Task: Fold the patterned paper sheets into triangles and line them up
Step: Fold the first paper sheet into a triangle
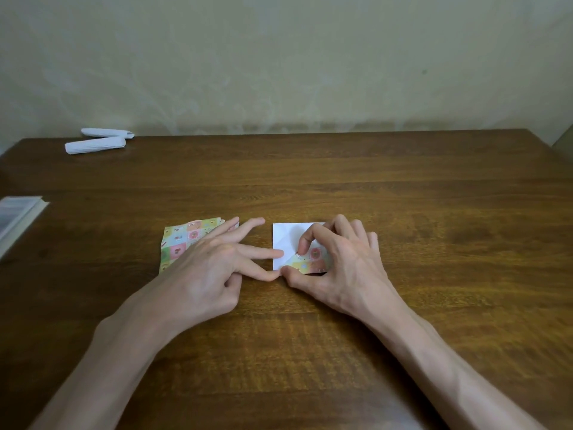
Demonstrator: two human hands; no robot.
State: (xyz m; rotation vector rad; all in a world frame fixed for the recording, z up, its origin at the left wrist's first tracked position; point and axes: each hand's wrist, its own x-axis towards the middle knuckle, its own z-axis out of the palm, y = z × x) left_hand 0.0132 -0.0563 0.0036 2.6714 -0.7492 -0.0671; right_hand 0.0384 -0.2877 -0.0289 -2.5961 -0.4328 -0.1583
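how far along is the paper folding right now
Done: no finished patterned triangle is in view. In hand: one sheet, white side up, has its near corner folded over; the right hand pinches that flap while the left hand touches its edge. Left: the rest of this fold, the patterned stack, and lining up.

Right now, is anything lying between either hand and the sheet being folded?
Nothing visible does. The left hand reaches over the stack of patterned sheets and touches the half-folded sheet at its left edge with a straight fingertip. The right hand pinches its turned-up patterned corner. The stack lies beside that sheet, not on it.
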